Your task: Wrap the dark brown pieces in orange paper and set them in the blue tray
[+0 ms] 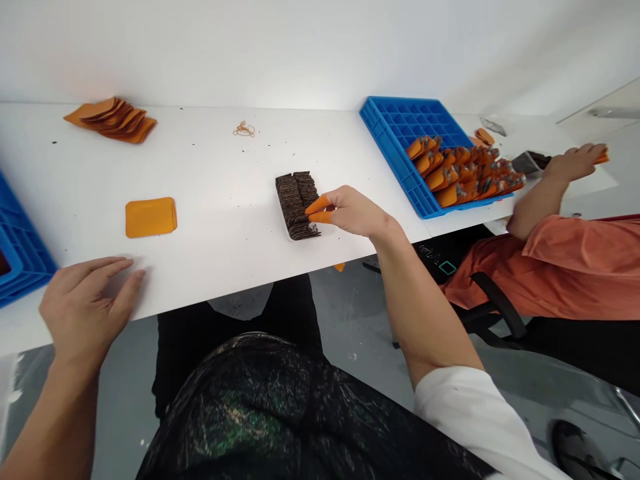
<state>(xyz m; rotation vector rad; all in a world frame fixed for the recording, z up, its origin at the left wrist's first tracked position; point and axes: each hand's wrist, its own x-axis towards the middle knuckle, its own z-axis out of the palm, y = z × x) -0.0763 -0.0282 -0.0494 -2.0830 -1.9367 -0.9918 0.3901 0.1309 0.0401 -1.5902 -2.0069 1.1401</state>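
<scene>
My right hand wears orange finger covers on its thumb and index finger. The two tips come together in a pinch at the right side of a small white tray. Thin dark brown pieces stand packed on edge in two rows in that tray; whether one is between the fingertips I cannot tell. My left hand rests open at the table's front edge, fingers loosely stretched and holding nothing. Just beyond it lies a short stack of orange-yellow rounded cards or pouches.
A fanned pile of orange sheets and loose rubber bands lie toward the wall. A blue divided crate holds orange packets at right. Another blue crate stands at left. A co-worker's hand is at far right.
</scene>
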